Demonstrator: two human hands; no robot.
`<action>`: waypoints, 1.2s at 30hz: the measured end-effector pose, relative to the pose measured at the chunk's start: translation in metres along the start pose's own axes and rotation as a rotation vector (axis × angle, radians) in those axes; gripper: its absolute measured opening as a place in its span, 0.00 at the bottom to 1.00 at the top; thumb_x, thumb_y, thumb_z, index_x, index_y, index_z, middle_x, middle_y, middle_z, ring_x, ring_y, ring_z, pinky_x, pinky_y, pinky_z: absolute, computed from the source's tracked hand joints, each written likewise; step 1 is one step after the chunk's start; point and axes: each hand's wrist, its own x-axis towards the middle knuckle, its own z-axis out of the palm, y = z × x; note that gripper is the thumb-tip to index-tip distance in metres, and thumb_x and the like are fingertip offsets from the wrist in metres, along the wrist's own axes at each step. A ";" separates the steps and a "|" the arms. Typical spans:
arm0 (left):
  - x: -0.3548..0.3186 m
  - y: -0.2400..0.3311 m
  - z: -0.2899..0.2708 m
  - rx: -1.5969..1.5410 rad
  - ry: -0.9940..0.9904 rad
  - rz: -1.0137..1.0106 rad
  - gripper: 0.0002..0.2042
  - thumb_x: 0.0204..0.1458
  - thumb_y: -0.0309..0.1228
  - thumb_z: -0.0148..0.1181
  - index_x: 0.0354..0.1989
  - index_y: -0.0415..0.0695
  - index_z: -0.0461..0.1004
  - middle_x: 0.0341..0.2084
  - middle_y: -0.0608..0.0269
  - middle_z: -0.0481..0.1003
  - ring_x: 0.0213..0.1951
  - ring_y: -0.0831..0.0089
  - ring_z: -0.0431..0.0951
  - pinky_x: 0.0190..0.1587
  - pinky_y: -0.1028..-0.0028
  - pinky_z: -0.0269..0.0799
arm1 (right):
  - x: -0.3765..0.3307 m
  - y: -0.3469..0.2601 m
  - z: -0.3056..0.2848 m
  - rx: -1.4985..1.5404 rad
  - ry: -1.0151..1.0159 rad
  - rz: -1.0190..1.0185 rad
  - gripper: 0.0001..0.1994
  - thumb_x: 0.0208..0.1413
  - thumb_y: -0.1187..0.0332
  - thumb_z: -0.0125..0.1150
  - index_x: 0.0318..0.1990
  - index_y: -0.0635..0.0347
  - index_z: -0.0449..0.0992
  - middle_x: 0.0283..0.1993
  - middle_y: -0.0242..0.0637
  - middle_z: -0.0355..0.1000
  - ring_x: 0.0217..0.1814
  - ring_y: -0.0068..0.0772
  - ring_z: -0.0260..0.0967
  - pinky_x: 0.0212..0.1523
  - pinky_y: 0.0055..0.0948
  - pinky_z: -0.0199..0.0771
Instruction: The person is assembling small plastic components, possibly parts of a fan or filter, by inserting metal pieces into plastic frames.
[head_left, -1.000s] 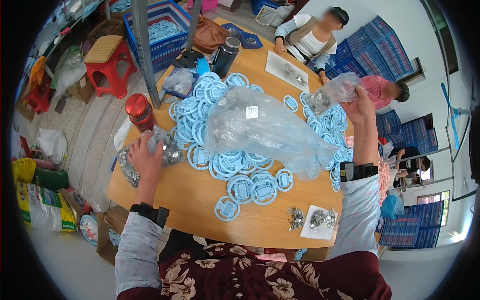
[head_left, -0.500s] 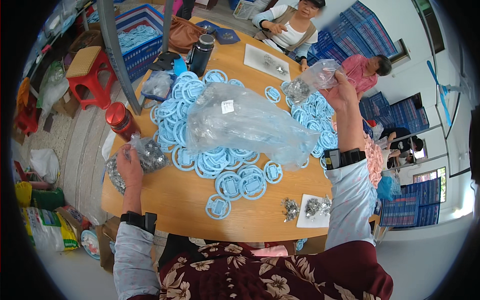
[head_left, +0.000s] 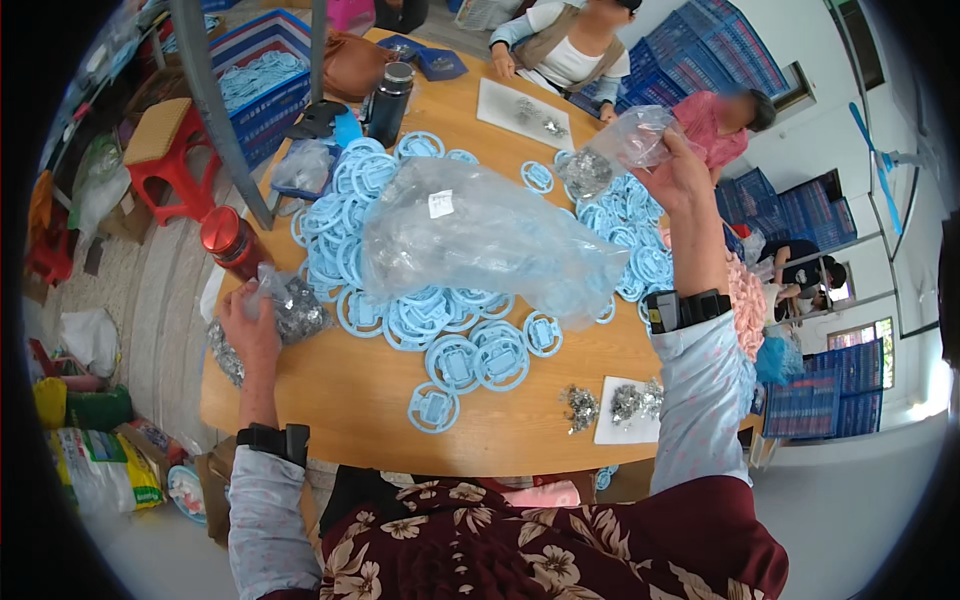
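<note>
My right hand (head_left: 682,178) is raised at the upper right, its fingers closed on the top of a clear plastic bag (head_left: 590,174) with small silvery parts in its bottom. At the table's left edge my left hand (head_left: 250,325) grips another clear bag (head_left: 298,308), also filled with silvery metal pieces. Between the hands lies a big, mostly transparent plastic bag (head_left: 480,235) on top of a heap of light-blue ring-shaped plastic parts (head_left: 420,318). Several of these blue parts spread toward me on the wood table (head_left: 350,420).
Small silvery pieces lie on a white board (head_left: 608,428) near right and on another white board (head_left: 490,105) at the back. A red-lidded jar (head_left: 232,240) and a dark thermos (head_left: 390,105) stand at left. Two people (head_left: 580,50) sit across; pink parts (head_left: 745,310) lie at right.
The view has shifted slightly. My right hand still holds up its bag, which has tilted a little; my left hand's fingers have shifted on the other bag. The person across has drawn back a hand.
</note>
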 end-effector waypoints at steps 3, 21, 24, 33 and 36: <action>0.000 0.009 -0.012 0.114 0.048 0.087 0.19 0.44 0.32 0.66 0.47 0.47 0.76 0.46 0.53 0.71 0.51 0.52 0.70 0.55 0.58 0.65 | 0.002 0.002 -0.003 0.032 -0.062 0.015 0.15 0.68 0.65 0.43 0.59 0.54 0.68 0.60 0.40 0.70 0.64 0.45 0.67 0.64 0.59 0.65; 0.009 0.029 -0.011 0.296 -0.086 -0.093 0.21 0.45 0.39 0.70 0.49 0.54 0.76 0.43 0.60 0.75 0.51 0.58 0.73 0.52 0.53 0.64 | -0.089 -0.069 0.104 0.116 -0.547 -0.136 0.19 0.70 0.61 0.44 0.59 0.66 0.67 0.56 0.45 0.73 0.60 0.44 0.71 0.60 0.53 0.75; 0.012 0.014 -0.006 0.022 -0.085 -0.144 0.12 0.49 0.33 0.66 0.42 0.48 0.77 0.40 0.58 0.77 0.43 0.58 0.77 0.45 0.60 0.70 | -0.109 -0.062 0.125 0.112 -0.530 -0.154 0.19 0.70 0.61 0.43 0.59 0.65 0.67 0.57 0.45 0.72 0.60 0.45 0.71 0.60 0.54 0.74; 0.001 -0.011 -0.004 -0.407 -0.030 -0.092 0.07 0.52 0.29 0.61 0.38 0.41 0.75 0.34 0.58 0.77 0.35 0.66 0.76 0.38 0.70 0.71 | -0.146 0.034 0.199 0.233 -0.435 -0.030 0.18 0.71 0.63 0.39 0.61 0.62 0.65 0.59 0.42 0.70 0.63 0.46 0.67 0.65 0.58 0.66; -0.003 -0.018 -0.016 -0.382 -0.019 -0.127 0.07 0.52 0.29 0.62 0.37 0.41 0.76 0.33 0.57 0.76 0.34 0.65 0.76 0.37 0.70 0.71 | -0.158 0.071 0.237 0.233 -0.446 -0.020 0.18 0.71 0.63 0.40 0.60 0.62 0.66 0.58 0.42 0.71 0.62 0.47 0.67 0.64 0.61 0.66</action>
